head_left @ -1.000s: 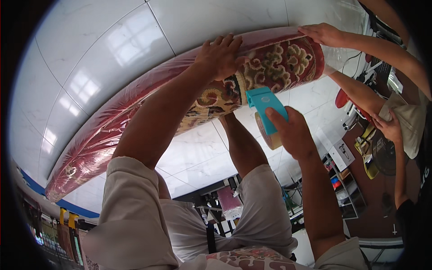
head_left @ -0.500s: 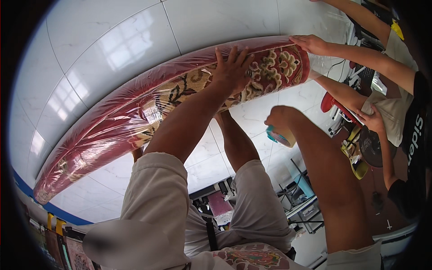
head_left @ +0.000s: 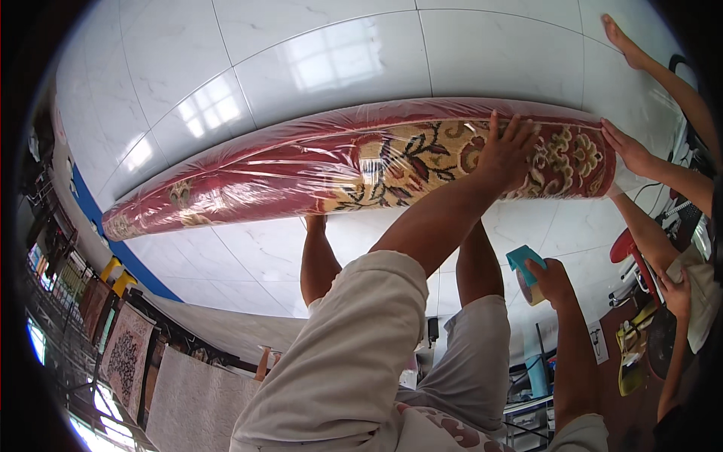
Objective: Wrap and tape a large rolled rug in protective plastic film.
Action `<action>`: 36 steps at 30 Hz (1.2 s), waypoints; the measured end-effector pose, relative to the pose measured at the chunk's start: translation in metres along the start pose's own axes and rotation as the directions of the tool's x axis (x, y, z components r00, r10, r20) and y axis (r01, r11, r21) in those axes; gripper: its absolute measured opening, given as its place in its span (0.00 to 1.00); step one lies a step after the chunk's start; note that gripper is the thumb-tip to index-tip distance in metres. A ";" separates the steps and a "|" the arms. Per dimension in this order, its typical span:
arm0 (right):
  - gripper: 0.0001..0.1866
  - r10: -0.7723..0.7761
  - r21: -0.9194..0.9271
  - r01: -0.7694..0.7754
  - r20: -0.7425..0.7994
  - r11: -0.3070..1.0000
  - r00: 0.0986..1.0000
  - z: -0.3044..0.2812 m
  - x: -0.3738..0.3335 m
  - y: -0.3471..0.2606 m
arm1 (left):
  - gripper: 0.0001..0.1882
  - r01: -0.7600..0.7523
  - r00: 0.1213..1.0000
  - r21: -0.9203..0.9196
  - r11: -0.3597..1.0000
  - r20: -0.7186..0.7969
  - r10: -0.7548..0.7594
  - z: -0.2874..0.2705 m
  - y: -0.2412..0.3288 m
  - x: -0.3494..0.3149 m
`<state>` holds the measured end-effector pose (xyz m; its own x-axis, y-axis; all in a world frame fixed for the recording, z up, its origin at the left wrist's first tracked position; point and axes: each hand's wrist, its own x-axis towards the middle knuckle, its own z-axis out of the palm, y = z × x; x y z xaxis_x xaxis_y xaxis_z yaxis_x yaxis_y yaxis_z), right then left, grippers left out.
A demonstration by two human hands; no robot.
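Note:
A long rolled carpet [head_left: 422, 154], red with a beige floral pattern, is wrapped in clear plastic film and stretches across the view. My left hand [head_left: 508, 154] lies on top of it toward its right end, fingers spread over the film. In my right hand [head_left: 553, 282], held up nearer to me and apart from the roll, is a tape dispenser [head_left: 520, 267] with a teal part and a roll of tape. Another person's hand [head_left: 626, 148] touches the carpet's right end.
Glossy white floor tiles [head_left: 497, 49] surround the roll. My legs [head_left: 478, 264] stand close beside it. At the right are another person's bare foot [head_left: 621, 38], a dark round fan [head_left: 666, 343] and a yellow-green item [head_left: 631, 354]. Rugs [head_left: 124, 361] hang at the lower left.
The view has swung, so the carpet appears farther right and more level. My left hand stays spread on the roll. My right hand has turned, bringing the dispenser's teal part upward.

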<state>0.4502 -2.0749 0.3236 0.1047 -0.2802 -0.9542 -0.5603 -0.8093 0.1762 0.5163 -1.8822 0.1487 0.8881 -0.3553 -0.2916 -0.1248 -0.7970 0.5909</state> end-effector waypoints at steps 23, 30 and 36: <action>0.18 -0.373 0.278 0.417 -0.198 0.865 0.906 -0.003 -0.085 0.012 | 0.14 0.352 0.775 -0.528 0.773 -0.299 -0.557 -0.068 -0.032 -0.087; 0.17 -0.714 0.320 0.813 -0.391 0.486 0.580 -0.023 -0.095 0.034 | 0.31 0.579 0.798 -0.582 -0.571 0.549 0.249 -0.133 0.104 -0.079; 0.16 -0.825 0.185 0.908 -0.378 0.377 0.419 -0.058 -0.105 0.051 | 0.23 0.566 0.811 -0.783 -0.259 0.585 0.003 -0.182 0.148 -0.066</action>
<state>0.4583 -2.1166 0.4465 0.8168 0.3555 -0.4543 -0.2678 -0.4638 -0.8445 0.5194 -1.8874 0.3921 0.4608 -0.5764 -0.6748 0.8812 0.3874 0.2709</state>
